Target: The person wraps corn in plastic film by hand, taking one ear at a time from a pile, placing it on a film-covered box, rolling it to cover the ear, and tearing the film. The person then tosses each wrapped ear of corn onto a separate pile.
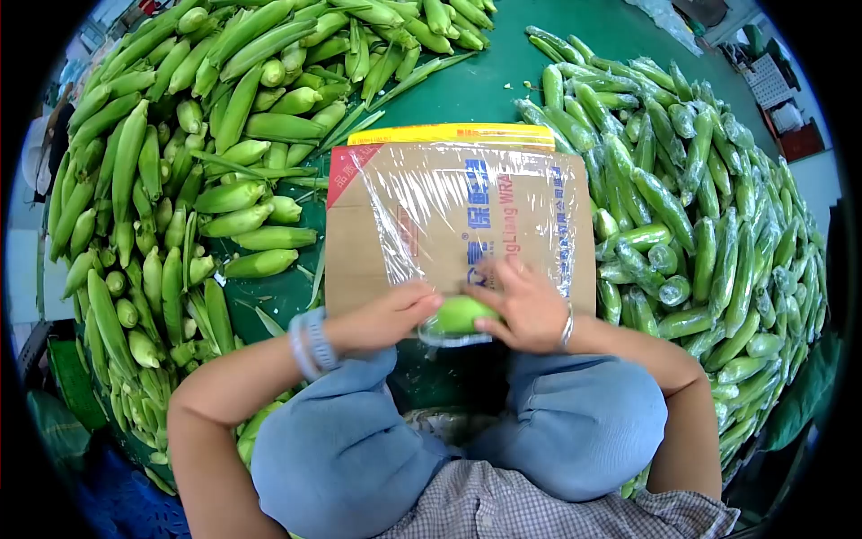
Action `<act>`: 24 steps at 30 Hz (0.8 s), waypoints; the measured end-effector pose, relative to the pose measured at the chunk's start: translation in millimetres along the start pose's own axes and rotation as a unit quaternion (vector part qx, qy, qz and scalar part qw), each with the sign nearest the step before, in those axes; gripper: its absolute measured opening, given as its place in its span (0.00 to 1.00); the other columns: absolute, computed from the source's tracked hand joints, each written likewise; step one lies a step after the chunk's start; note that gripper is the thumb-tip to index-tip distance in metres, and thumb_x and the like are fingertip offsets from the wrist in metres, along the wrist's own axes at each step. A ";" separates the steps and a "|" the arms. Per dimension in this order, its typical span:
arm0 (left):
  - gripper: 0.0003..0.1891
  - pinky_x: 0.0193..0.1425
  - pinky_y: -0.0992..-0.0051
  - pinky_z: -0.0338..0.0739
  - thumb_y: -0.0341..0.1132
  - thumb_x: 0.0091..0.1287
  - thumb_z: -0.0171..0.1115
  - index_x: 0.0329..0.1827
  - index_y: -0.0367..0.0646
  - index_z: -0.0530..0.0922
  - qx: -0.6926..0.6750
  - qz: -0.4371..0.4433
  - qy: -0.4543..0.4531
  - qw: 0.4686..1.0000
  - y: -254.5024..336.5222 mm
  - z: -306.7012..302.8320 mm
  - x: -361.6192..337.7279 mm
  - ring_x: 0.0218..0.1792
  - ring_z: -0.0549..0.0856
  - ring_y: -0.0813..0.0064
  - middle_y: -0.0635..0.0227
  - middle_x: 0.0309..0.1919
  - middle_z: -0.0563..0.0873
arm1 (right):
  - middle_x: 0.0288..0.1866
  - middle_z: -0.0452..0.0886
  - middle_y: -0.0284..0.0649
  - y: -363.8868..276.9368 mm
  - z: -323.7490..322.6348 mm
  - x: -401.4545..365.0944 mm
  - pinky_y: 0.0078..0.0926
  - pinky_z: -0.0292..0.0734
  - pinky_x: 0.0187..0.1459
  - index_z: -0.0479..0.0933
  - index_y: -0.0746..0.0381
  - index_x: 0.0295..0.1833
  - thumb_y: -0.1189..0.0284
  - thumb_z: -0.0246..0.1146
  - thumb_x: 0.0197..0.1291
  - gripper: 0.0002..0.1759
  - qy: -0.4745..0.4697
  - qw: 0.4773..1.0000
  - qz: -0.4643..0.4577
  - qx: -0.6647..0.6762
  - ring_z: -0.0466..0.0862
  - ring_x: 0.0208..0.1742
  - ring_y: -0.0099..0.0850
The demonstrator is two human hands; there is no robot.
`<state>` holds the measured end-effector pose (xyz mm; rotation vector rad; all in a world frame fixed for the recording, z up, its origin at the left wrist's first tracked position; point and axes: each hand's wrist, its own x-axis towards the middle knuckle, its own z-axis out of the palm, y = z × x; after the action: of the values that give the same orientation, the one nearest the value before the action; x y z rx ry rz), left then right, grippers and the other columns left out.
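A green ear of corn in its husk (461, 316) lies crosswise between my two hands at the near edge of a cardboard box (359, 234). Clear plastic film (446, 340) shows along the ear's lower side. My left hand (388, 314) grips the left end, its fingers closed. On the right end, my right hand (532, 307) has its thumb below and its fingers curled over the top, slightly blurred. Shiny clear film (422, 193) is spread across the printed top of the box.
To the left is a large heap of unwrapped corn (238, 193). Film-wrapped ears (669, 202) are piled to the right. A yellow printed strip (449, 136) lies along the box's far edge, with green table surface (485, 81) beyond. My knees (575, 422) are close below the hands.
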<state>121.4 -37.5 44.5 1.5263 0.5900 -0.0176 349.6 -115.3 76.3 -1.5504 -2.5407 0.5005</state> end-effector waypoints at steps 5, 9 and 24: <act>0.32 0.55 0.65 0.67 0.53 0.56 0.59 0.52 0.31 0.69 0.585 0.105 0.204 0.778 70.2 22.4 53.6 0.47 0.74 0.59 0.54 0.46 0.74 | 0.61 0.63 0.47 74.3 2.7 90.5 0.39 0.64 0.54 0.68 0.59 0.56 0.62 0.55 0.56 0.23 0.142 0.956 0.189 -0.176 0.66 0.58 0.41; 0.48 0.51 0.61 0.69 0.60 0.31 0.72 0.52 0.34 0.66 0.640 0.101 0.275 0.710 49.4 8.3 103.5 0.46 0.75 0.55 0.52 0.41 0.74 | 0.43 0.80 0.46 139.0 -38.8 153.8 0.35 0.72 0.47 0.73 0.64 0.50 0.68 0.55 0.55 0.18 0.012 0.947 0.280 -0.160 0.80 0.46 0.38; 0.32 0.47 0.66 0.73 0.43 0.40 0.72 0.49 0.35 0.74 0.292 -0.109 -0.471 0.825 15.2 -44.7 -0.1 0.35 0.81 0.60 0.57 0.37 0.80 | 0.45 0.77 0.55 135.6 -10.5 108.8 0.36 0.72 0.49 0.74 0.68 0.45 0.69 0.61 0.50 0.18 -0.034 0.976 0.215 -0.018 0.76 0.48 0.47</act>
<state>111.3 5.4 61.5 1.7721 -0.0799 -1.1619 415.8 39.8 32.7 -2.1442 -2.2637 0.5590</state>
